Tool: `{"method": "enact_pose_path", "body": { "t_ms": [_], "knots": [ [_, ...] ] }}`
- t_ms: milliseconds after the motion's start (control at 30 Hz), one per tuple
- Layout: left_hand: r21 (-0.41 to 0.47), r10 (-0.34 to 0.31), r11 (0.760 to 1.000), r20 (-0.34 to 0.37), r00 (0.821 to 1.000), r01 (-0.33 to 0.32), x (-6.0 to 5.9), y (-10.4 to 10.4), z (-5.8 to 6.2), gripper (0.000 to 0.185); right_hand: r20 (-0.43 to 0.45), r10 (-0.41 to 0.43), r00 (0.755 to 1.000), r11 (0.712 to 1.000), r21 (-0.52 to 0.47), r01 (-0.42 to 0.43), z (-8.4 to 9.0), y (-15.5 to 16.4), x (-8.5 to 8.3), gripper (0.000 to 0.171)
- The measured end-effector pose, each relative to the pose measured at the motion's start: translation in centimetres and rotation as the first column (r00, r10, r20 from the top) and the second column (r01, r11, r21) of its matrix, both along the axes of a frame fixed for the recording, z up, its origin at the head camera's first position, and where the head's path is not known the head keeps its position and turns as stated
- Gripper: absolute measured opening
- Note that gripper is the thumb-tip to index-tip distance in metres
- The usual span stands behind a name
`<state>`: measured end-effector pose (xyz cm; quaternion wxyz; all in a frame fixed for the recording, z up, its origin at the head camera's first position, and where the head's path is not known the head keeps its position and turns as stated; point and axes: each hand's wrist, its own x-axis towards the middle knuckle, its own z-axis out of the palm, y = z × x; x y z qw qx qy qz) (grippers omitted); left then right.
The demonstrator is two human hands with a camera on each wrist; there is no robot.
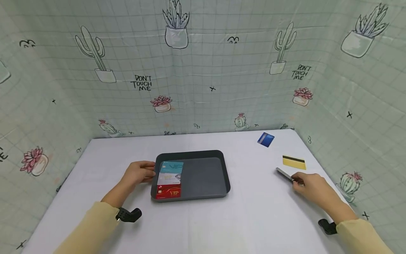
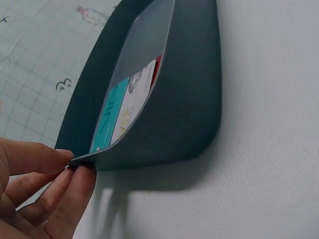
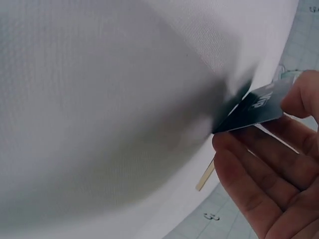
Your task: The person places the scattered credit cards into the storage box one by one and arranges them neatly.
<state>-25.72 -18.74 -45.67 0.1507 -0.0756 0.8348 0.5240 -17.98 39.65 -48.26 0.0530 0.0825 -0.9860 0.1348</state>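
A dark grey tray (image 1: 203,176) lies on the white table. Along its left side sit a teal card (image 1: 171,167), a white card (image 1: 169,179) and a red VIP card (image 1: 168,191), set one below another. My left hand (image 1: 139,173) pinches the tray's left rim between thumb and fingers, as the left wrist view shows. Over the table's right side, my right hand (image 1: 312,187) holds a dark card (image 3: 261,105) by its edge, tilted up from the surface. White VIP lettering shows on that card in the right wrist view.
Beyond the right hand lie a yellow card (image 1: 294,162) with a black stripe and a blue card (image 1: 265,139) near the table's back edge. Patterned cloth walls (image 1: 203,70) enclose the table (image 1: 247,218) at the back and both sides.
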Motion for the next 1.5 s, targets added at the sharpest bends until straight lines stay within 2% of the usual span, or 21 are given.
{"method": "enact_pose_path", "body": {
  "t_ms": [133,367,500,600,733,900,1067,1167,1300,1367,1500],
  "knots": [
    [0.026,-0.003,1.000,0.009,1.000,0.003,0.0,-0.3,-0.1,0.049,0.021,-0.025,0.999,0.999,-0.031,0.026,0.3,0.4,-0.3,0.020],
    [0.018,0.024,1.000,0.023,0.999,-0.025,-0.1,-0.4,-0.3,0.047,-0.001,-0.035,0.999,0.999,-0.018,0.035,0.5,1.7,-1.3,0.016],
    [-0.001,0.020,1.000,0.013,1.000,-0.020,-0.1,-0.6,-0.2,0.047,0.069,-0.057,0.996,0.995,-0.075,0.062,-0.1,2.2,-1.9,0.018],
    [-0.014,0.017,1.000,-0.002,1.000,-0.017,-0.1,-0.5,-0.2,0.046,0.137,-0.086,0.987,0.983,-0.149,0.107,-0.2,2.6,-2.2,0.024],
    [-0.013,0.026,1.000,-0.008,1.000,-0.026,-0.2,-0.5,-0.3,0.045,0.177,-0.109,0.978,0.970,-0.195,0.143,0.2,2.6,-2.1,0.032],
    [-0.008,0.035,0.999,-0.009,0.999,-0.035,-0.2,-0.5,-0.6,0.045,0.188,-0.161,0.969,0.941,-0.266,0.208,0.6,2.1,-2.2,0.036],
    [-0.009,0.045,0.999,-0.009,0.999,-0.046,-0.1,-0.5,-0.6,0.045,0.173,-0.180,0.968,0.912,-0.341,0.230,1.2,1.4,-2.6,0.035],
    [-0.008,0.053,0.999,-0.007,0.999,-0.053,-0.2,-0.5,-0.7,0.045,0.204,-0.172,0.964,0.866,-0.434,0.247,1.6,0.8,-3.0,0.038],
    [-0.011,0.058,0.998,-0.006,0.998,-0.058,-0.2,-0.5,-0.7,0.045,0.272,-0.116,0.955,0.750,-0.606,0.263,2.0,-0.3,-3.6,0.045],
    [-0.016,0.060,0.998,-0.007,0.998,-0.060,-0.2,-0.5,-0.7,0.045,0.284,-0.097,0.954,0.706,-0.656,0.267,2.2,-1.0,-3.9,0.048],
    [-0.022,0.061,0.998,-0.016,0.998,-0.061,-0.1,-0.5,-0.8,0.044,0.282,-0.107,0.953,0.644,-0.711,0.282,2.6,-2.6,-4.4,0.050]
  ]
}}
